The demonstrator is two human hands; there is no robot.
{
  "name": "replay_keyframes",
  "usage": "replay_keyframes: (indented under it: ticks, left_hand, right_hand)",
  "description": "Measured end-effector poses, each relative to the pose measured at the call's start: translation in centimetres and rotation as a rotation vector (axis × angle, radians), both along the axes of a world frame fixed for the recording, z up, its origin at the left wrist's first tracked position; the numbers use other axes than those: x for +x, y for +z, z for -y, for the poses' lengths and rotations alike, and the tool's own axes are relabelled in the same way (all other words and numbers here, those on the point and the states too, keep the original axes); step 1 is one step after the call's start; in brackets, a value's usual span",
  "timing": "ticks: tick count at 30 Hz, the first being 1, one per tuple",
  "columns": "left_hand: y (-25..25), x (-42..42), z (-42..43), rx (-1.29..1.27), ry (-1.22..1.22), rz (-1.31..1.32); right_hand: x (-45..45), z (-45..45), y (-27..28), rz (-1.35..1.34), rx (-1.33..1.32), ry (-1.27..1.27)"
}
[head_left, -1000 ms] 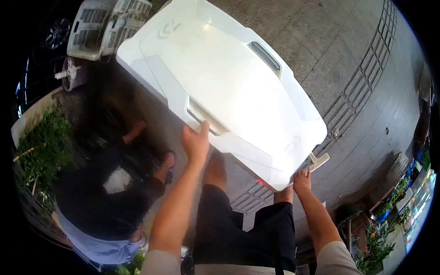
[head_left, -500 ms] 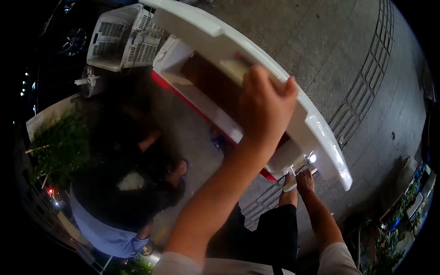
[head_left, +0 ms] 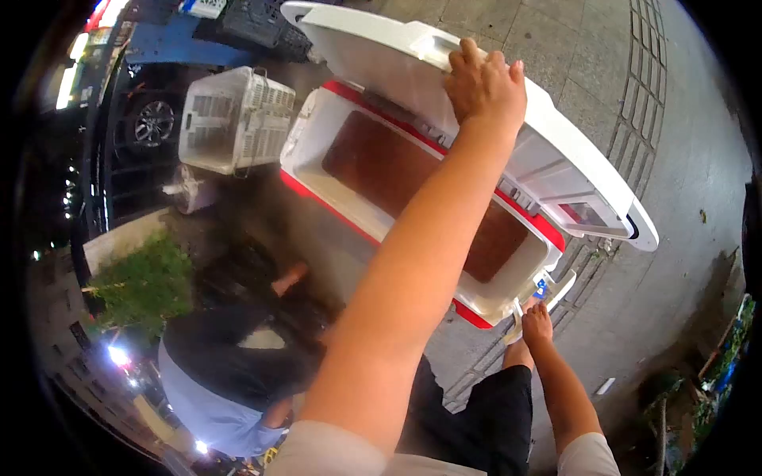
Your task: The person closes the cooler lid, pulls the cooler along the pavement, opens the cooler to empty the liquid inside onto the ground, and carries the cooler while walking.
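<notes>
Cooler box (head_left: 311, 147) is at 12 to 1 o'clock, its lid (head_left: 365, 55) raised from the far-side hinges, so the brown inside bottom (head_left: 381, 159) is exposed and can be reached. The left hand (head_left: 486, 87) is clamped on the lid's edge at 1 o'clock; apart from it, the right hand (head_left: 537, 323) seems closed on the pale handle (head_left: 562, 292) at 4 o'clock.

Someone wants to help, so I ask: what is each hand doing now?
Left hand: closed on raised cooler lid.
Right hand: closed on side handle.
</notes>
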State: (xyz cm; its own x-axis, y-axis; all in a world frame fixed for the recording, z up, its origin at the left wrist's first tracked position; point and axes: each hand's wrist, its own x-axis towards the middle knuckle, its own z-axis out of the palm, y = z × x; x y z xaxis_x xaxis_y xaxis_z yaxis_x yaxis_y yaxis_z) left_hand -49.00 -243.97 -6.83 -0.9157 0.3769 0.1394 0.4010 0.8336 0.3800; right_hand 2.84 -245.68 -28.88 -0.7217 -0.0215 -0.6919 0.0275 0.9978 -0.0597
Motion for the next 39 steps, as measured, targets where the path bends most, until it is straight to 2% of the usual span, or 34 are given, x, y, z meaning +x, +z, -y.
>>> replay_keyframes:
  ticks: [3,5,7,9,11,17,18,24,27,29,32,34,36,39]
  left_hand:
    - [0.2,0.1,0.2,-0.025,-0.020,0.036]
    - [-0.4,1.0,0.8,0.004,-0.070,-0.154]
    - [-1.2,2.2,0.9,0.040,-0.116,-0.167]
    - [-0.7,3.6,1.1,-0.008,-0.248,-0.098]
    - [-0.2,4.2,1.0,0.015,-0.251,-0.033]
    - [0.6,4.8,3.2,0.042,-0.325,0.058]
    - [0.9,4.8,3.6,-0.017,-0.330,0.066]
    - [2.4,5.2,3.1,0.018,-0.289,0.205]
    - [2.9,5.1,3.2,0.024,-0.282,0.219]
    - [2.5,5.3,3.3,0.029,-0.277,0.201]
    - [2.8,5.5,3.3,0.041,-0.264,0.212]
    - [2.7,6.0,3.0,0.046,-0.244,0.185]
    - [2.3,6.4,2.3,0.057,-0.230,0.163]
    - [1.9,6.4,1.6,0.108,-0.225,0.127]
  right_hand:
    - [-0.5,-0.5,0.8,0.046,-0.021,0.002]
    - [-0.2,-0.2,0.4,0.004,0.008,0.009]
    - [0.2,-0.3,0.2,-0.020,0.010,0.030]
    - [0.2,-0.4,0.2,-0.037,0.014,0.054]
    - [-0.1,-0.5,0.2,0.087,-0.028,0.008]
    - [0.3,-0.4,-1.0,0.074,0.016,0.055]
    - [0.3,-0.3,-1.0,0.101,0.006,0.041]
    - [-0.1,-0.4,-0.7,0.092,0.006,0.036]
    - [2.1,-0.4,-4.8,0.076,0.054,0.020]
    - [-0.5,-0.2,-1.5,0.132,0.044,0.050]
    - [-1.8,0.0,-0.2,0.149,0.037,0.071]
    - [-0.9,0.1,-1.3,0.120,0.040,0.061]
    - [0.6,0.0,-2.9,-0.049,0.012,-0.005]
    - [-0.7,-0.4,-1.1,0.059,-0.007,0.049]
